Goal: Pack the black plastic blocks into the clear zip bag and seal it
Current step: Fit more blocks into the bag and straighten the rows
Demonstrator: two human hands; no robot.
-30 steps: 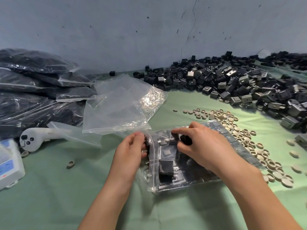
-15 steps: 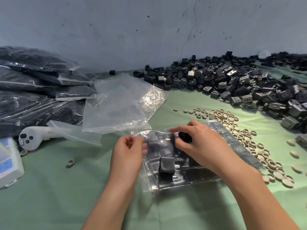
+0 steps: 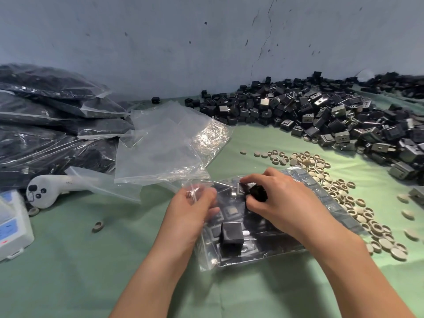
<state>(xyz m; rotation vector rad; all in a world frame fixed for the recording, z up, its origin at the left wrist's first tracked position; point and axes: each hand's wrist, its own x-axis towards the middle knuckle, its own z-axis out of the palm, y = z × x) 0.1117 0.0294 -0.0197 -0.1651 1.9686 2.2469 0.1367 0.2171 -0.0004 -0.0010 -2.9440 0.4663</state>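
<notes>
The left hand (image 3: pixel 191 211) pinches the mouth of the zip bag (image 3: pixel 270 247) lying beneath both hands. The right hand (image 3: pixel 284 203) grips a black block (image 3: pixel 258 193) at that mouth. A slack pinch may collapse the opening, jamming the block.

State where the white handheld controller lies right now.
In the head view the white controller lies at far left on the green cloth, in front of the filled bags and right of the white box.

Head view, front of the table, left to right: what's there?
White plastic box, white handheld controller, lone beige ring, left hand pinching the clear zip bag, right hand holding a black plastic block, scattered beige round caps.
</notes>
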